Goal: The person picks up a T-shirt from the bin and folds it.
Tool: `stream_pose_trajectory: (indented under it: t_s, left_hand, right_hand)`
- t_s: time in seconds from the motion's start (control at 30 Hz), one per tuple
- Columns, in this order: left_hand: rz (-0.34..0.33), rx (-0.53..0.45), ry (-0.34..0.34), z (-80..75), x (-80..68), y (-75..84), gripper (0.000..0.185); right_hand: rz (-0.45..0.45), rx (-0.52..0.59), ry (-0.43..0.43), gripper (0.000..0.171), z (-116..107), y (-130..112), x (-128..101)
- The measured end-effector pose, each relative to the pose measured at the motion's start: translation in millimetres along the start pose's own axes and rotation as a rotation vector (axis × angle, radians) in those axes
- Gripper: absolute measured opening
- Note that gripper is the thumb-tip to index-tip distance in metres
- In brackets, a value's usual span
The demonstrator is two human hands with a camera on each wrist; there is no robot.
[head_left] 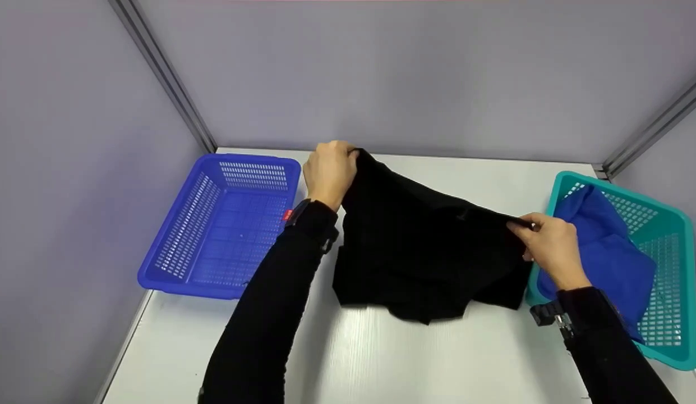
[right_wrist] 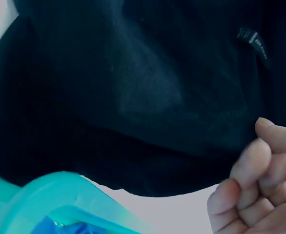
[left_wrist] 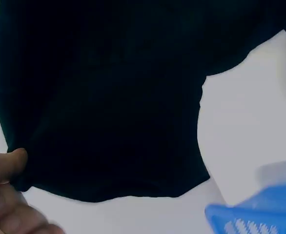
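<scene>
A pair of black shorts [head_left: 432,247] is stretched between my two hands over the white table, its lower part hanging down toward the tabletop. My left hand [head_left: 330,171] pinches one top corner, higher and farther back. With thumb and fingers, my right hand [head_left: 549,247] grips the other end of the upper edge, close to the teal basket. In the right wrist view a small label [right_wrist: 254,43] shows inside the shorts near that edge. The left wrist view shows the left thumb [left_wrist: 17,160] pressed on the fabric corner.
A blue basket [head_left: 219,158] with perforated walls stands left on the table [head_left: 381,359]. At the right is a teal basket [head_left: 687,269] with blue cloth [head_left: 611,264] in it. Grey panels [head_left: 409,78] enclose the back and sides.
</scene>
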State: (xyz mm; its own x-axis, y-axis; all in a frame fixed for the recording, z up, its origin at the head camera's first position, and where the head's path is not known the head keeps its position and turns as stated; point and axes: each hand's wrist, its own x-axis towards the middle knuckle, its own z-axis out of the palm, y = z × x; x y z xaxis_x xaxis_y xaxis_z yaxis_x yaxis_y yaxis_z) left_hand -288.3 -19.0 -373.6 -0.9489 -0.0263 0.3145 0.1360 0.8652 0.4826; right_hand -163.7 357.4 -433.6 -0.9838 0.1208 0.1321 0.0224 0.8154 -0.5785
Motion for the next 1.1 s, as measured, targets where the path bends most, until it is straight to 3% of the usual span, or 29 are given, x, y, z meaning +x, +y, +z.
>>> stream_pose_trajectory:
  t_s: [0.13, 0.27, 0.37, 0.43, 0.5, 0.53, 0.63, 0.7, 0.83, 0.93, 1.0, 1.1]
  left_hand:
    - [-0.173, -0.192, -0.081, 2.6, 5.9, 2.8, 0.018]
    - [-0.285, -0.385, -0.137, 6.3, 11.0, 1.7, 0.019]
    - [-0.335, -0.657, -0.196, 11.2, 14.2, 1.9, 0.019]
    - [-0.327, -0.822, -0.228, 15.8, 15.5, 3.3, 0.019]
    - [-0.265, -0.927, -0.282, 21.6, 15.9, 5.0, 0.028]
    - [-0.213, -0.932, -0.318, 24.3, 15.1, 5.5, 0.038]
    - [-0.025, -0.826, -0.414, 33.7, 9.8, 4.1, 0.074]
    - [0.071, -0.739, -0.482, 40.4, 2.9, 1.0, 0.088]
    - [0.189, -0.441, -0.495, 54.5, -23.7, -11.0, 0.079]
    - [0.197, -0.213, -0.485, 67.3, -57.9, -21.3, 0.06]
    - [0.17, -0.07, -0.501, 76.8, -85.7, -28.7, 0.053]
    - [0.107, 0.106, -0.562, 93.5, -126.7, -40.7, 0.065]
  right_hand:
    - [0.118, 0.109, -0.064, 0.042, 0, 2, 2]
    - [0.221, 0.242, -0.101, 0.05, -1, 4, 5]
    - [0.262, 0.337, -0.107, 0.051, 0, 7, 7]
    - [0.275, 0.393, -0.097, 0.05, 2, 9, 8]
    - [0.28, 0.442, -0.078, 0.05, 4, 11, 8]
    - [0.271, 0.466, -0.074, 0.053, 7, 13, 8]
    - [0.221, 0.494, -0.103, 0.071, 14, 14, 6]
    - [0.171, 0.458, -0.135, 0.079, 23, 13, 4]
    - [0.038, 0.231, -0.159, 0.065, 49, 10, -8]
    - [-0.108, 0.054, -0.187, 0.048, 71, 11, -20]
    - [-0.209, -0.024, -0.244, 0.048, 86, 14, -27]
    - [-0.334, -0.135, -0.34, 0.058, 105, 22, -37]
